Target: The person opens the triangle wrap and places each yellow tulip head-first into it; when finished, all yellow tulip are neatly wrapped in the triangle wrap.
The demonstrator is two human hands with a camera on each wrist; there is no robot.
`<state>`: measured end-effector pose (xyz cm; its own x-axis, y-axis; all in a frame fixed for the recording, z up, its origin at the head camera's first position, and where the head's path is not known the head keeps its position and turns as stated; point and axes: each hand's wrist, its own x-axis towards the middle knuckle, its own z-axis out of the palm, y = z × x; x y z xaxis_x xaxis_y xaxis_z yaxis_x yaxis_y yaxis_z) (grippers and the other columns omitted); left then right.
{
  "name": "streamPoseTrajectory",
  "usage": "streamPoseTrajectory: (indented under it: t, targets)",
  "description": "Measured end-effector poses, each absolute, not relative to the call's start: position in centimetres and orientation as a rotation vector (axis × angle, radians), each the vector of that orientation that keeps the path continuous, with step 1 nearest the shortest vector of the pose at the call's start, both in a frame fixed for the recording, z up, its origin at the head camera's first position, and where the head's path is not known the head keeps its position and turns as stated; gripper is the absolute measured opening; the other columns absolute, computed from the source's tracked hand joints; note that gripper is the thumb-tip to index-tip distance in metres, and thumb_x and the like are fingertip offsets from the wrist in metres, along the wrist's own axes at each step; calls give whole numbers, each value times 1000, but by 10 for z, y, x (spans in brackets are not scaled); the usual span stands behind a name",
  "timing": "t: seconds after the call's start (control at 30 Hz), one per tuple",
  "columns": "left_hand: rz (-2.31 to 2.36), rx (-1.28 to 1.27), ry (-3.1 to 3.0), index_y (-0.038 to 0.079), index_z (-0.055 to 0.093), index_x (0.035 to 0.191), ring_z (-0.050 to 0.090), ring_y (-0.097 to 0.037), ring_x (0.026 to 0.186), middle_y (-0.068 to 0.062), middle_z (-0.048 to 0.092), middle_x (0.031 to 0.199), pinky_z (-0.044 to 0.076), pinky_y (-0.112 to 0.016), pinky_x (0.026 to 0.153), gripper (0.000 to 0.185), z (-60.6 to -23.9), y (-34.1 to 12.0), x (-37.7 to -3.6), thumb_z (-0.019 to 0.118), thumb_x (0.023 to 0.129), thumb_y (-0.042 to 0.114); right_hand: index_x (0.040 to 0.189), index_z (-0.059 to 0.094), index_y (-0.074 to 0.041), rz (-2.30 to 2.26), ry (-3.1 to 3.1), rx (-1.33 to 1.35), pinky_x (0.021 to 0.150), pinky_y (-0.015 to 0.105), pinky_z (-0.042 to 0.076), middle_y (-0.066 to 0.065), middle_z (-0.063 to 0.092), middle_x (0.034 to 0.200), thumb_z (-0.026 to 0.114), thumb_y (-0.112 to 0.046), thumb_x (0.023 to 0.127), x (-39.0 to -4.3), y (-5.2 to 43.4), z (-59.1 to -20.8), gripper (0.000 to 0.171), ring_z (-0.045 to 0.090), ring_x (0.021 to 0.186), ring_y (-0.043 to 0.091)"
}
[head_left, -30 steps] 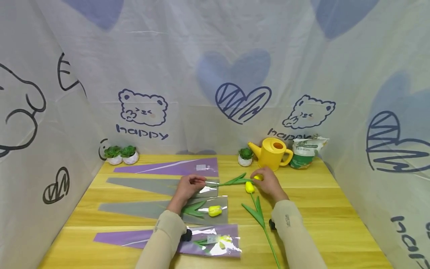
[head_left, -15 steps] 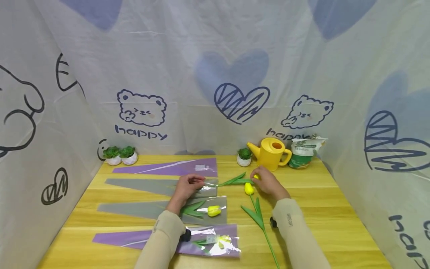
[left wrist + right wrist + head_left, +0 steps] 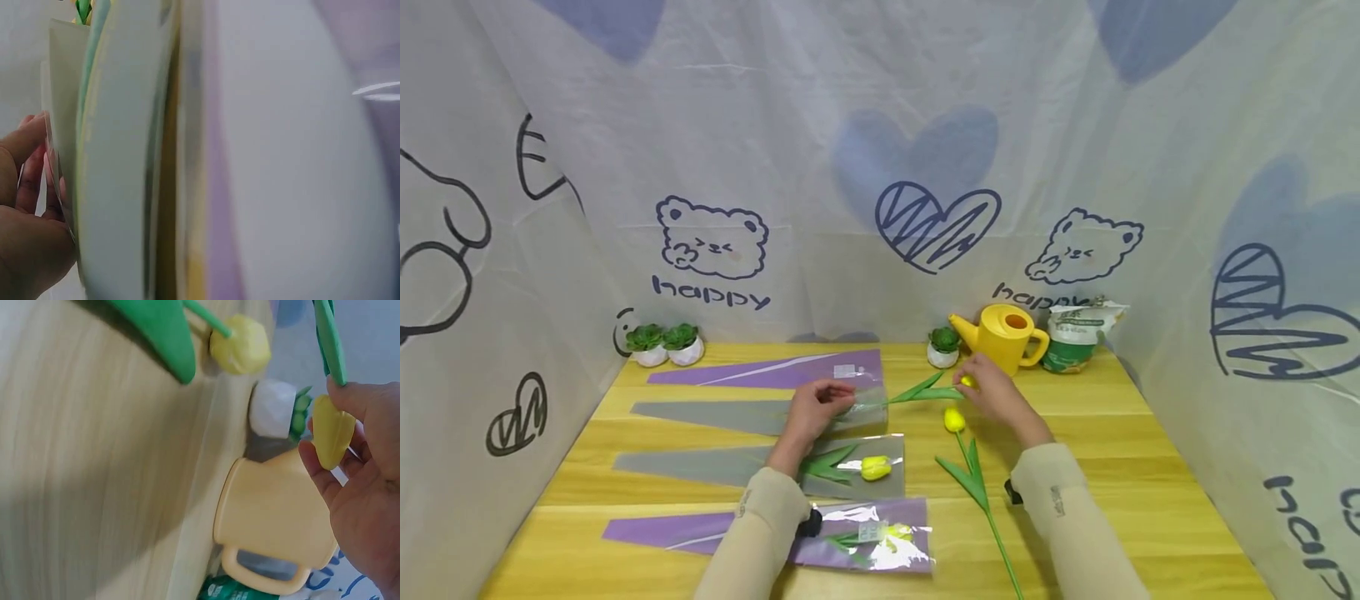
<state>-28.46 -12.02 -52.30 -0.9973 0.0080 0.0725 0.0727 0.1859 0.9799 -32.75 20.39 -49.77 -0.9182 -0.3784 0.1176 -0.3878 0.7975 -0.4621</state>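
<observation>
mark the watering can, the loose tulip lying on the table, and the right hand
watering can (image 3: 1003,337): head view, on the yellow body below the opening.
loose tulip (image 3: 954,419): head view, on the yellow bud at the stem's top.
right hand (image 3: 992,394): head view, on the back of the hand.

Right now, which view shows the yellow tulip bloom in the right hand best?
The right wrist view: the bloom sits close up between the fingers of the right hand. The head view shows it tiny; the left wrist view misses it.
</observation>
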Motion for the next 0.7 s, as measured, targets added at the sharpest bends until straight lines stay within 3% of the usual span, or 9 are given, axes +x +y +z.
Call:
streamPoseTrajectory:
  t: [0.07, 0.37, 0.53, 0.7]
  targets:
    - [-1981, -101, -2366, -11, 72, 112, 68, -25, 90, -28, 73, 105, 52, -18, 74, 24, -514, -118, -280, 76, 89, -5, 99, 70, -6, 754, -2954, 639, 98, 50, 51, 12, 58, 113, 67, -11, 101, -326, 200, -498, 6, 57, 106, 29]
    - [-2002, -117, -2312, -8, 75, 110, 66, -11, 84, -24, 75, 103, 52, -16, 72, 24, -545, -116, -301, 80, 86, -3, 98, 70, -9, 768, -2906, 653, 97, 50, 52, 10, 60, 110, 67, -11, 101, -319, 179, -499, 6, 59, 107, 29]
    - [-2008, -113, -2312, -5, 76, 108, 68, -14, 85, -24, 75, 104, 53, -16, 72, 24, -545, -114, -299, 81, 85, -3, 99, 70, -9, 742, -2906, 676, 97, 49, 52, 10, 61, 110, 67, -12, 101, -315, 166, -500, 5, 60, 107, 29]
    - [-1998, -145, -2336, -11, 73, 110, 69, -23, 88, -29, 74, 104, 53, -17, 72, 24, -543, -109, -301, 78, 87, -6, 99, 70, -11, 711, -2906, 648, 95, 47, 54, 8, 60, 113, 69, -15, 101, -313, 155, -501, 5, 61, 107, 28]
